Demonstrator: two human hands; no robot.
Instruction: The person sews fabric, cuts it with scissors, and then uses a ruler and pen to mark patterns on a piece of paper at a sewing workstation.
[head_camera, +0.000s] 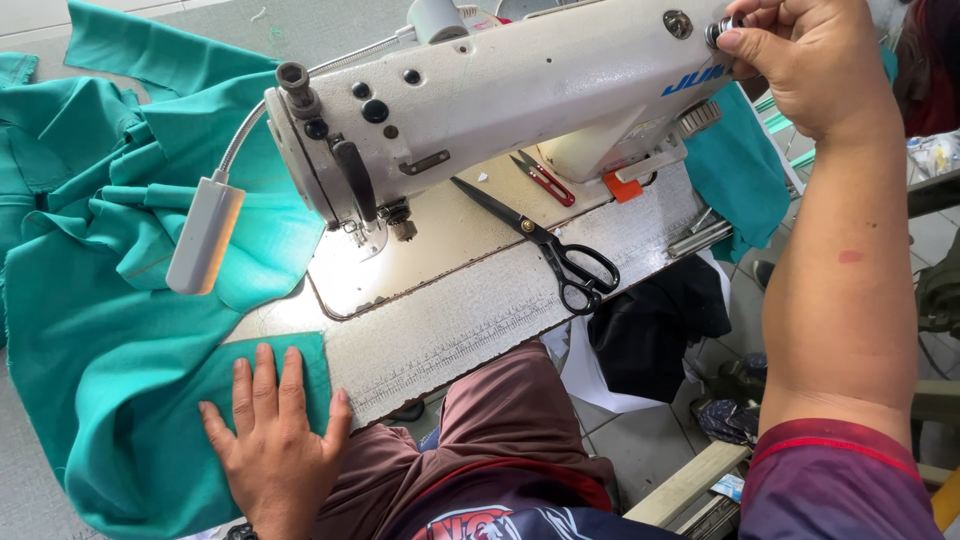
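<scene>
Left hand (272, 430), lower left of the frame: laid flat, fingers spread wide, palm pressed on teal fabric (120, 330), nothing gripped. Right hand (795, 60), upper right corner: closed round the metal knob (722, 30) at the end of the white sewing machine (520, 90), thumb and fingertips pinched on it. Teal fabric: heaped in loose folds across the left half of the frame, one edge drawn flat under the left palm on the table (470, 310), a further piece hanging at upper right behind the machine. Judged light, soft and limp, likely to slide and bunch on the smooth top; best held flat under an open palm or pinched at a hemmed edge, not lifted from the middle of the heap. Knob: small, hard, ridged, judged suited to a fingertip grip only. Gooseneck lamp (203, 235): hung at centre left over the cloth, beside the needle end of the machine. Black-handled scissors (560, 255): lying open-handled at centre of the frame on the machine bed, blades pointed to upper left, well apart from both hands. Small red thread snips (545, 180): just above the scissors, under the machine arm. Orange piece (622, 186): beside the snips at the machine's base. Dark cloth (655, 335): hung below the table's edge, centre right. Maroon trousers (500, 420): at lower centre, against the table edge.
</scene>
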